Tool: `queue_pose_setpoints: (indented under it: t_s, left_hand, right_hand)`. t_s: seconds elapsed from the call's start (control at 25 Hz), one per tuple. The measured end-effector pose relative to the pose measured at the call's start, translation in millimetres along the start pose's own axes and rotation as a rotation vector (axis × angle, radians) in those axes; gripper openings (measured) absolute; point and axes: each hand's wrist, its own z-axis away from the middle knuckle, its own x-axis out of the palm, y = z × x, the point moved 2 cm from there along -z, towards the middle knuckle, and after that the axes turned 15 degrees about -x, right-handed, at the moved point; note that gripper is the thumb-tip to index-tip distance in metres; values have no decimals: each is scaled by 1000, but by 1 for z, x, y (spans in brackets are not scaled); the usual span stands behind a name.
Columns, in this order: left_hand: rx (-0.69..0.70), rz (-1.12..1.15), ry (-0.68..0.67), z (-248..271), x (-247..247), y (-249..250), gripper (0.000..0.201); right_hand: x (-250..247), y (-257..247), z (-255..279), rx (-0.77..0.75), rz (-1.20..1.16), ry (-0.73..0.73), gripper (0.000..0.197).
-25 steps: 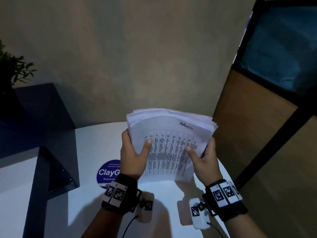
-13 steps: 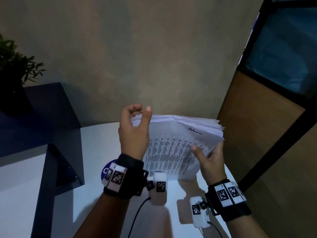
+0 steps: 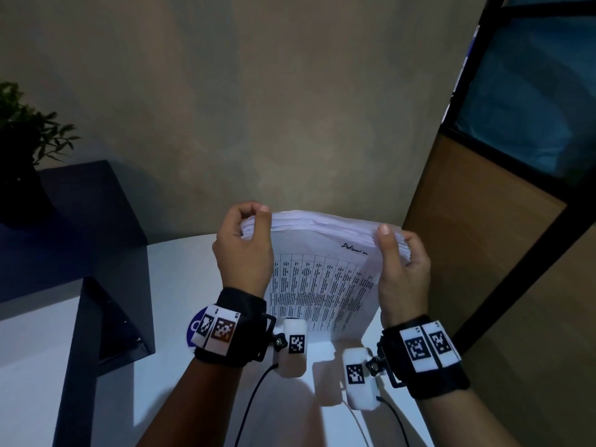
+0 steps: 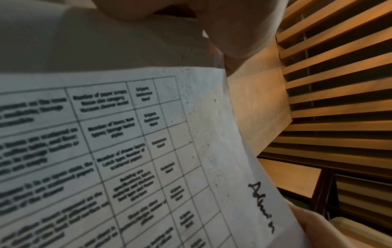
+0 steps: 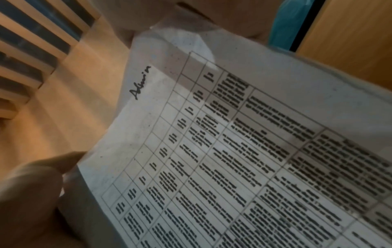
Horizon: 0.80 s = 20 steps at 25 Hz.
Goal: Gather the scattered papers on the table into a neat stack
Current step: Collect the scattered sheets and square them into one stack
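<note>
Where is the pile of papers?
Head view, centre: the pile of papers is held upright over the white table, between the left hand and the right hand.

- Gripping the stack [image 3: 322, 279] at its top left corner with the left hand [image 3: 242, 253], up from the middle of the left edge a second ago, fingers curling over the top.
- Pinching the top right corner with the right hand [image 3: 404, 272], having climbed from low on the right side, thumb [image 3: 385, 237] now lying by the upper edge instead of on the printed table.
- Evening out along the top, sheets fanning less than before.
</note>
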Motion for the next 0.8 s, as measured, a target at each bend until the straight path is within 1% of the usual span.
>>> queue_pose_setpoints:
  t_s: [0.16, 0.28, 0.36, 0.44, 0.52, 0.6, 0.64, 0.68, 0.72, 0.8]
  left_hand:
    - [-1, 6, -2, -2, -1, -1, 11]
    - [13, -5, -43, -1, -1, 0, 10]
    - [10, 4, -49, -2, -2, -3, 10]
    - [6, 70, -94, -4, -2, -7, 22]
    - [95, 70, -143, -3, -2, -13, 40]
    - [157, 8, -122, 1, -2, -15, 53]
    - [165, 6, -103, 1, -1, -15, 56]
    - [177, 30, -115, 1, 0, -14, 58]
    - [180, 78, -182, -1, -1, -15, 60]
    - [146, 166, -415, -12, -9, -28, 70]
  right_hand:
    - [3, -3, -8, 16, 64, 26, 26]
    - [4, -5, -10, -6, 115, 29, 37]
    - [6, -6, -10, -11, 128, 56, 37]
    - [6, -2, -12, -22, 127, 99, 35]
    - [8, 1, -12, -16, 172, 123, 43]
    - [13, 2, -14, -12, 206, 163, 49]
    - [16, 1, -16, -18, 226, 186, 51]
    - [18, 2, -18, -27, 236, 202, 52]
    - [18, 1, -22, -33, 245, 212, 52]
    - [14, 2, -30, -14, 250, 246, 52]
